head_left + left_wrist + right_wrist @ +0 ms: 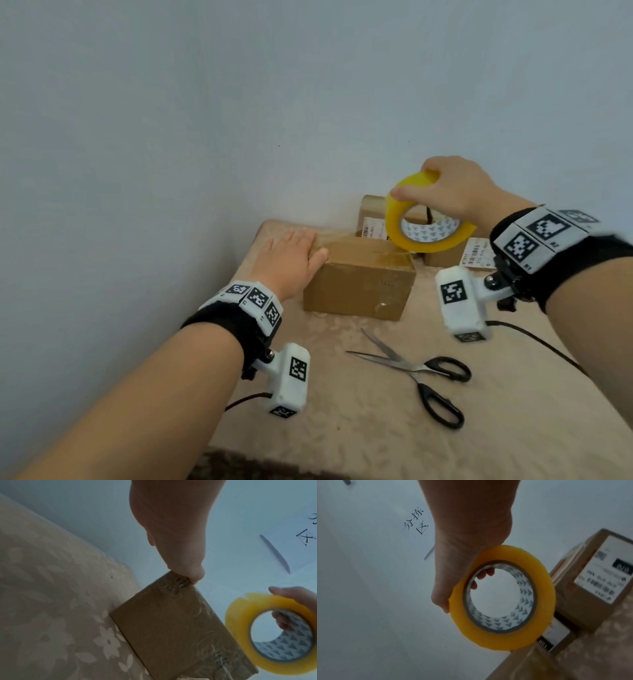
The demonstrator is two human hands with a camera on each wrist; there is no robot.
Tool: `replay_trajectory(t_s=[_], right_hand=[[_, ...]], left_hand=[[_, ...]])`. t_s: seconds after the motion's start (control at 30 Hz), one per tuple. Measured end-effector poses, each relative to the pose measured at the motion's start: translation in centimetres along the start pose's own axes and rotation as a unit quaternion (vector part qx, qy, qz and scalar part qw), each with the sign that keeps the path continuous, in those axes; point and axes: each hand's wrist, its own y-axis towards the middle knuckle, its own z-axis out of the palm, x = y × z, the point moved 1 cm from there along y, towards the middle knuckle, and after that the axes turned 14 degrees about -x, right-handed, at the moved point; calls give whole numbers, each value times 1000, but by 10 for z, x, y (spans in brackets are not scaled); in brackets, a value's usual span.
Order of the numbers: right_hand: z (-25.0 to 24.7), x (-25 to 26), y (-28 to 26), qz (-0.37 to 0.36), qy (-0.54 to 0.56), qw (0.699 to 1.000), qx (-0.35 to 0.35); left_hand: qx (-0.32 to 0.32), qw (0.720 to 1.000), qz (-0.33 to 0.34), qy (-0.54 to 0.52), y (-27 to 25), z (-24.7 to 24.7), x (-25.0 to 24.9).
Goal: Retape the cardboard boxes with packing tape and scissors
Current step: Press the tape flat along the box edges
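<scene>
1. Pale blue-grey walls (171,137) meeting in a corner; beige flower-patterned counter (513,428) pushed into it.
2. Front cardboard box (359,284) near the counter's far left corner, flaps down, glossy tape already along the top seam and over both ends.
3. Left hand (291,257) flat on the box's left end, fingers straight, thumb tip over the front top edge; pressing, not gripping.
4. Right hand (455,192) curled round the yellow packing tape roll (424,219), fingertips inside the core in the right wrist view; roll held upright just above the box's right end. Contact between roll and box: cannot tell.
5. Scissors (421,373) flat on the counter in front of the box, blades apart, untouched.
6. Two labelled boxes (371,216) behind, against the wall.
7. Handling, judged: box light and stiff, likely to slide on the smooth cloth unless pinned from above; walls liable to dent under hard pressure. Roll rigid, best held through the core; film thin, sticky, prone to fold onto itself.
8. Clearance, judged: wall close on the left and rear, labelled boxes crowding the right rear; open room toward the person and to the right. Left counter edge near the box; avoid pushing leftward.
</scene>
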Motion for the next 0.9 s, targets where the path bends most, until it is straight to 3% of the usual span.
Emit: replay_trajectory(t_s=[0.33,0.5,0.77,0.9], right_hand=[[4,-12,-5,-19,-67,997,13],[9,-1,-5,-57,-83,995,15],[15,6,1,-101,-125,987,-6],[3,-12,2,-73,-155,984,40]], left_hand=[[56,983,87,153,10,-14,-22],[117,980,123,103,8,-14,-64],[90,984,133,72,12,-1,-72],[84,986,130,66,12,-5,-70]])
